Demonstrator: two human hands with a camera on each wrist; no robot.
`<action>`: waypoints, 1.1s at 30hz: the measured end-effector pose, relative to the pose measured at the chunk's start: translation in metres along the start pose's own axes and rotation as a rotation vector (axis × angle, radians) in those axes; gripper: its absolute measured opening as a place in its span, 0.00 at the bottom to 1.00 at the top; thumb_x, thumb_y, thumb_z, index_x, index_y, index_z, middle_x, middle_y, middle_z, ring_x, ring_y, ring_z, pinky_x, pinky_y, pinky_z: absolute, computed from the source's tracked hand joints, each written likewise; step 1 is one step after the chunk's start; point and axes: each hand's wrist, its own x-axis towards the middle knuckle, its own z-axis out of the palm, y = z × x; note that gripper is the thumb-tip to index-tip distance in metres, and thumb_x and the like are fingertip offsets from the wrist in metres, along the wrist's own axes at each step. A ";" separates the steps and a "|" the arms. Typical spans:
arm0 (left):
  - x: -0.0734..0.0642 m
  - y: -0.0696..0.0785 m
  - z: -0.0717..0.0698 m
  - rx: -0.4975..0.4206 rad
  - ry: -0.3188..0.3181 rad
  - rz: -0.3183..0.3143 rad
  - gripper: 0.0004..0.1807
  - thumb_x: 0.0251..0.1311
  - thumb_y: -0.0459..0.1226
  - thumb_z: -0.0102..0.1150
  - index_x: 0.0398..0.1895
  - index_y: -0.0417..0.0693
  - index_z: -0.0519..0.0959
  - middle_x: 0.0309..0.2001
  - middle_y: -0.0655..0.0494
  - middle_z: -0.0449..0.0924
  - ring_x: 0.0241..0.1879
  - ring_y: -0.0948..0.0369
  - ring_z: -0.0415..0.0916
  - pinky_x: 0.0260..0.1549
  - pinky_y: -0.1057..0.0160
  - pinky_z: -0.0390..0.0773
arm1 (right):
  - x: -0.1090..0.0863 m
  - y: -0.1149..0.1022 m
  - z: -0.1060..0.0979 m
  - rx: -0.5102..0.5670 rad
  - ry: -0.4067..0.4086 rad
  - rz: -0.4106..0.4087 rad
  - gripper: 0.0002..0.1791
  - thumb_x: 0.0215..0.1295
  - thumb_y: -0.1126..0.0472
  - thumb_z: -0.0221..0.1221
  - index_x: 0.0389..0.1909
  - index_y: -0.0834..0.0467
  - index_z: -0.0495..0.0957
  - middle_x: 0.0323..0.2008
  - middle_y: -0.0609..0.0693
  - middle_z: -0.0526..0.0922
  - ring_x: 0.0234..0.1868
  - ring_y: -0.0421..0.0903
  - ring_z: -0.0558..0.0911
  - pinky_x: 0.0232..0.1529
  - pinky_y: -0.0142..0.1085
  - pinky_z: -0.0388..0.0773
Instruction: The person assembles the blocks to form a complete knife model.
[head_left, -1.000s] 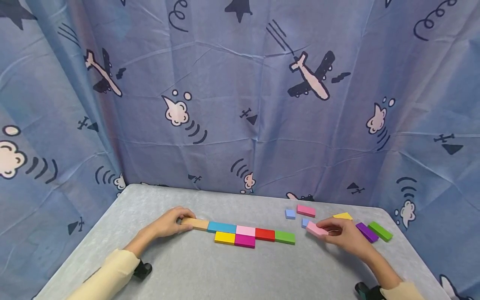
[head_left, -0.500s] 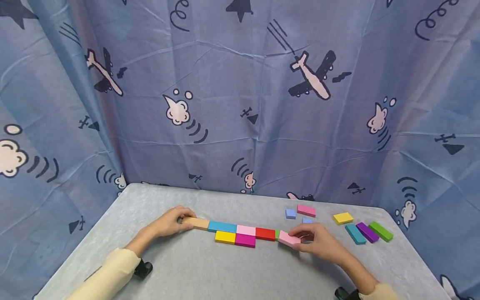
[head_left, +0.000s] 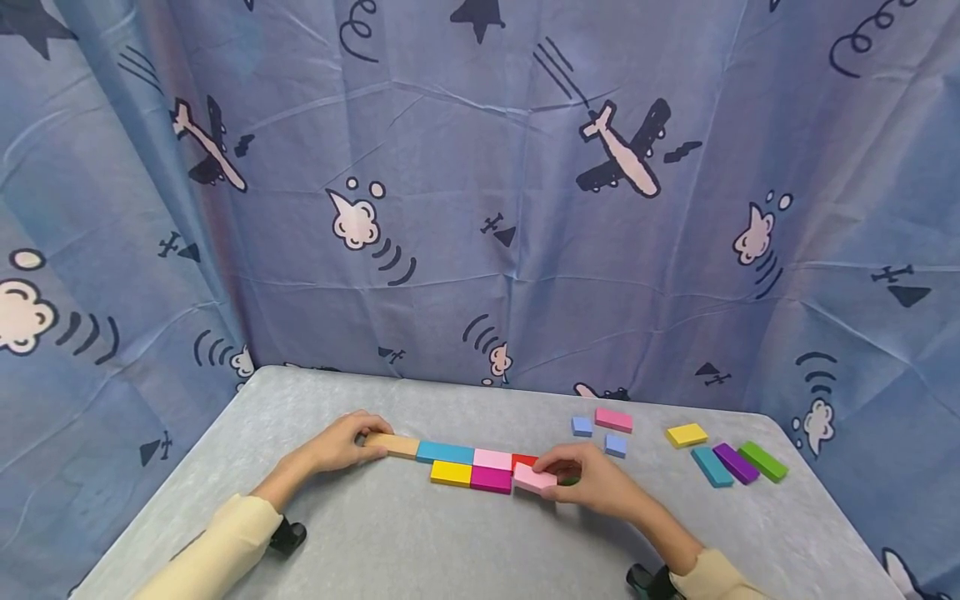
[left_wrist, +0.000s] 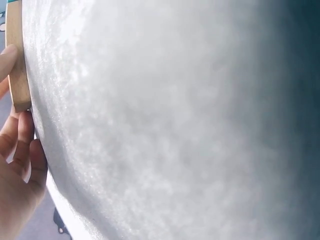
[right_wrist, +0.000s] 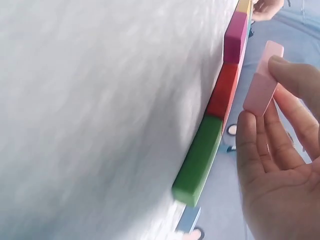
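My left hand (head_left: 341, 442) pinches the left end of a plain wooden block (head_left: 399, 447), thumb at its near side. From that block a row runs right: a blue block (head_left: 445, 452), a light pink one, a red block (right_wrist: 224, 92) and a green block (right_wrist: 200, 155). In front of the row lie a yellow block (head_left: 451, 473) and a magenta block (head_left: 491, 479), end to end. My right hand (head_left: 596, 479) holds another light pink block (head_left: 532, 478) between thumb and fingers, raised just right of the magenta one. It partly covers the red and green blocks in the head view.
Toward the back right lie two small blue blocks (head_left: 616, 446) and a pink block (head_left: 613, 419). Further right are a yellow block (head_left: 686, 435), a teal block (head_left: 712, 467), a purple block (head_left: 736, 463) and a green block (head_left: 763, 462). A printed curtain (head_left: 450, 208) hangs behind the grey table (head_left: 375, 550).
My right hand has carried the light pink block leftward from the loose blocks, over the green block, to beside the magenta block. My left hand has stayed on the wooden block.
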 end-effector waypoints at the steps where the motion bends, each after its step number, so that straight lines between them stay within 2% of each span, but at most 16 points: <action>1: 0.000 0.000 0.000 0.000 -0.001 0.000 0.11 0.65 0.39 0.70 0.48 0.48 0.84 0.43 0.58 0.79 0.42 0.56 0.73 0.44 0.52 0.71 | 0.002 -0.001 0.002 0.001 -0.002 -0.007 0.13 0.61 0.62 0.73 0.47 0.55 0.86 0.47 0.47 0.85 0.46 0.47 0.83 0.50 0.39 0.80; 12: 0.000 -0.001 0.000 -0.001 -0.006 -0.019 0.11 0.64 0.39 0.70 0.48 0.49 0.84 0.43 0.59 0.78 0.42 0.56 0.73 0.44 0.51 0.71 | 0.028 -0.016 0.026 0.036 -0.031 -0.071 0.13 0.60 0.66 0.73 0.46 0.57 0.86 0.45 0.47 0.85 0.44 0.48 0.82 0.50 0.46 0.80; 26: 0.002 -0.003 0.000 0.011 -0.003 0.001 0.11 0.64 0.39 0.70 0.48 0.49 0.84 0.44 0.58 0.79 0.42 0.55 0.73 0.44 0.52 0.72 | 0.052 -0.027 0.050 0.066 -0.070 -0.125 0.13 0.59 0.65 0.74 0.45 0.57 0.86 0.42 0.45 0.85 0.41 0.46 0.81 0.49 0.42 0.80; 33: 0.002 -0.004 0.000 0.015 -0.004 -0.012 0.11 0.63 0.40 0.71 0.48 0.49 0.84 0.44 0.58 0.78 0.42 0.56 0.72 0.44 0.52 0.71 | 0.058 -0.033 0.058 0.073 -0.085 -0.113 0.14 0.59 0.65 0.74 0.46 0.56 0.87 0.44 0.45 0.85 0.42 0.46 0.81 0.49 0.43 0.80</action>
